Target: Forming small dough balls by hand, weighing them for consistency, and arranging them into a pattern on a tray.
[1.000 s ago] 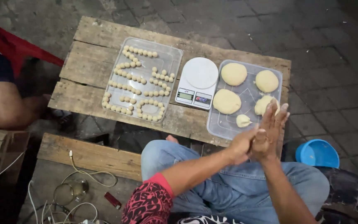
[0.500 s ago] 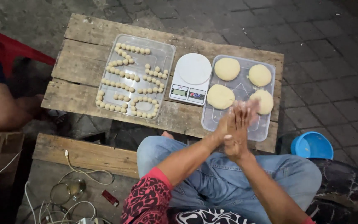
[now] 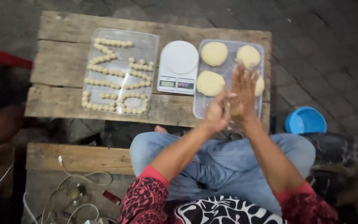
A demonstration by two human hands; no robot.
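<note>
Now, hands: left hand (image 3: 217,114) and right hand (image 3: 243,93) pressed flat together, fingers straight; what sits between them I cannot tell.
Dough rounds (image 3: 214,53): in the clear tray (image 3: 200,108), right of the white scale (image 3: 178,66).
Small balls (image 3: 117,72): left of the scale.

Single head-worn view, looking steeply down over the pressed-together hands (image 3: 231,105) onto the weathered wooden plank table (image 3: 63,62) just beyond.

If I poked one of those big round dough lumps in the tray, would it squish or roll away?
Probably squish. The big dough lumps look soft and smooth, like flattened mounds, so a poke would likely dent one. They sit flat in the clear tray, so rolling seems unlikely. Lifted, one might sag and feel a bit sticky.
</note>
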